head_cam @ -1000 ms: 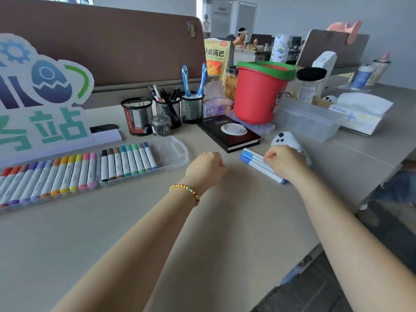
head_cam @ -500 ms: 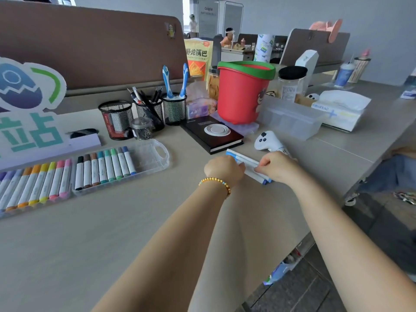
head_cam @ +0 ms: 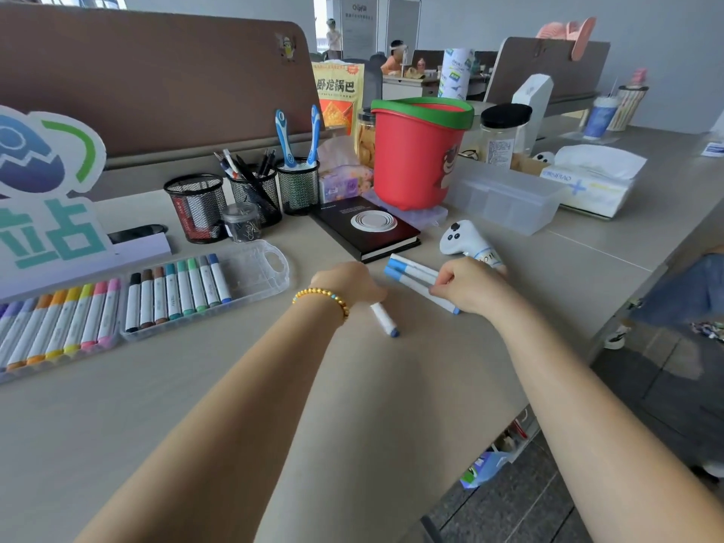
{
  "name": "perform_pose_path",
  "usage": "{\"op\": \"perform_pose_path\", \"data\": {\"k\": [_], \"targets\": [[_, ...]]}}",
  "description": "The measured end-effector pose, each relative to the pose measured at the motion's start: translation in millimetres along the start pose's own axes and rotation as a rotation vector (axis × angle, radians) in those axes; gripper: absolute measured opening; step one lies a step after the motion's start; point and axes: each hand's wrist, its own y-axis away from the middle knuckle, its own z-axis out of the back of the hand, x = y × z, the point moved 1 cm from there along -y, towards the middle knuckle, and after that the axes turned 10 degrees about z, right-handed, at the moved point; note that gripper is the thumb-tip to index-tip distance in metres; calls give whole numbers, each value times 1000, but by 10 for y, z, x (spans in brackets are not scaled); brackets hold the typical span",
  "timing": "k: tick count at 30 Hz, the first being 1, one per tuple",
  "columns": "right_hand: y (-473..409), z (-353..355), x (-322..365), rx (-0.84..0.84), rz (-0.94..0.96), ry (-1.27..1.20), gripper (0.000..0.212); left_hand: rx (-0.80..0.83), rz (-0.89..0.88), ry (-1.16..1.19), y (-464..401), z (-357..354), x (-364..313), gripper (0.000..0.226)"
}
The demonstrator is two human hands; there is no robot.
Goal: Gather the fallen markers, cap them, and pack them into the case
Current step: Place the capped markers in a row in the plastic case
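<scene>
Markers (head_cam: 415, 273), two blue-capped, lying side by side at centre right of the frame, just in front of a black notebook (head_cam: 366, 229) and beside a white controller (head_cam: 462, 241); held there by right hand (head_cam: 466, 286), fingers curled over their barrels, seemingly to keep them from rolling while being gathered. Just left of them, left hand (head_cam: 346, 282) closed around a third blue marker (head_cam: 384, 319), its capped end poking out below the fist towards the lower frame and resting near or on the tabletop (head_cam: 196, 405); gripped that way, judging by the pose, to carry it over to the case. Case (head_cam: 250, 274), clear plastic with a handle cut-out, sitting open at centre left, well apart from both hands; filled from its left with a row of capped markers, with bare slots at its right end next to the last blue one, likely meant for these three blues. Second tray of warm colours (head_cam: 58, 327) touching it at far left. Caps appear on at every visible end, though ends hidden inside the hands cannot be checked. Remaining, by judgement: lifting all three across and laying them parallel in the free slots.
</scene>
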Motion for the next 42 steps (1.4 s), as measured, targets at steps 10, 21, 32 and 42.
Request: {"op": "perform_pose_path", "data": {"k": [10,21,32,42], "targets": [[-41,-186,365,55,69,15,25,-61,-42,-109,67,36,262,23],[-119,-202,839,115,125,-42,31,-66,64,150,122,198,776,35],[-616,-387,1591,21,224,-582,12,-295,355,392,-190,420,1716,34],[-825,-602,2090,-17,261,-792,17,-330,424,180,-364,260,1884,46]]}}
